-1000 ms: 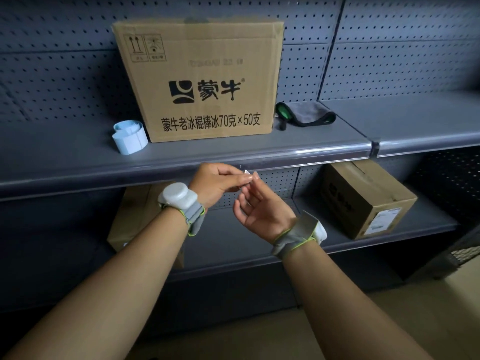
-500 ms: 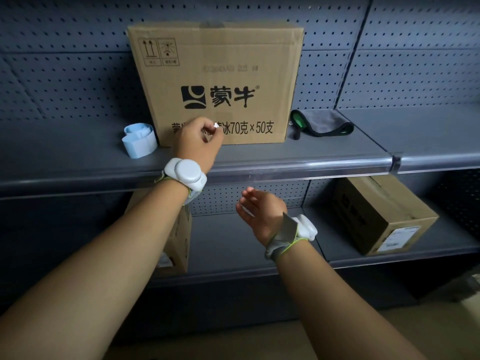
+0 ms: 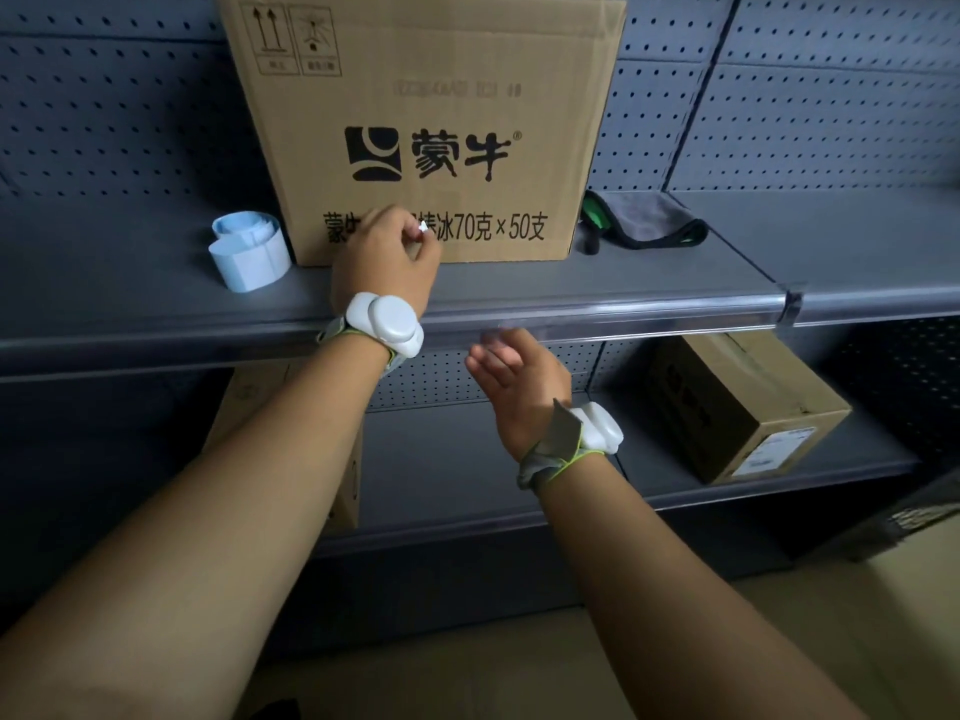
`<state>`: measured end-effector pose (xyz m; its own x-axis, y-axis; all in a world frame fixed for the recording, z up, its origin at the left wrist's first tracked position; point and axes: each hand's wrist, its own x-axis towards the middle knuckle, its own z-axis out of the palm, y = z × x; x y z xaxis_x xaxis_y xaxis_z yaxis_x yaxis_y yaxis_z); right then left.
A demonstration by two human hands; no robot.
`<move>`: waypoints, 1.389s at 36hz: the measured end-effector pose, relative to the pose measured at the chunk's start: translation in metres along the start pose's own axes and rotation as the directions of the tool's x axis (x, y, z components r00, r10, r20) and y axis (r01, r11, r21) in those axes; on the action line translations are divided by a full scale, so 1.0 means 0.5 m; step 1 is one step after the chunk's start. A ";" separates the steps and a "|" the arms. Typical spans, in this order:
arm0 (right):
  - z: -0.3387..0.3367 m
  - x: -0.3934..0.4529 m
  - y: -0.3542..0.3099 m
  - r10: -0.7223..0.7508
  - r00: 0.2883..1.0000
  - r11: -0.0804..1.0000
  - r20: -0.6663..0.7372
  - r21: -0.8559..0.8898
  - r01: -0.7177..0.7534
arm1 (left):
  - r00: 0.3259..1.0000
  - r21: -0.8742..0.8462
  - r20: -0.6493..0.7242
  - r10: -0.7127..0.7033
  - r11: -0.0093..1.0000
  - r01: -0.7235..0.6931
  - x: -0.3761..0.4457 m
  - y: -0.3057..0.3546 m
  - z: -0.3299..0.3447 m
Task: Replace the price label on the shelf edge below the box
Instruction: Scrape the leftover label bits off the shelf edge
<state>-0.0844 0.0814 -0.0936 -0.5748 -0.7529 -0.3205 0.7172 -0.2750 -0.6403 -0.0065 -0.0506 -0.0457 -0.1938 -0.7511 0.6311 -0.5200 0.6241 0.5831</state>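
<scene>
While the left hand (image 3: 384,257) is raised in front of the lower face of the corrugated cardboard box (image 3: 421,127), its thumb and forefinger pinch a small white scrap of label (image 3: 422,228), the other fingers curled in. Lower and to the right, the right hand (image 3: 514,376) hangs loosely spread, palm turned leftward, grasping nothing, its fingertips just under the glossy clear plastic strip of the shelf edge (image 3: 597,317). Both wrists carry smooth white rounded devices on grey straps. Left of the left hand, a loose coil of pale blue label roll (image 3: 249,254) stands on the matte grey metal shelf (image 3: 675,272). Right of the box lies a folded grey cloth (image 3: 644,220) with green trim. Perforated panels back the shelf.
</scene>
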 end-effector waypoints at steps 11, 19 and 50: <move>0.005 -0.002 0.010 -0.067 0.998 0.998 -0.017 -0.017 0.067 | 1.000 0.001 -0.004 0.008 1.000 -0.008 -0.001 0.001 0.001; 0.010 -0.003 0.009 -0.114 0.993 0.992 -0.039 -0.048 0.113 | 1.000 0.015 -0.002 0.013 1.000 -0.013 -0.001 0.001 0.000; 0.000 0.008 0.011 -0.069 0.998 0.998 0.015 -0.012 0.069 | 1.000 0.040 0.018 -0.002 0.999 0.002 -0.001 0.003 -0.001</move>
<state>-0.0827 0.0768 -0.0987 -0.6171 -0.7408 -0.2652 0.6709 -0.3192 -0.6693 -0.0066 -0.0492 -0.0449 -0.2074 -0.7564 0.6204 -0.5536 0.6136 0.5630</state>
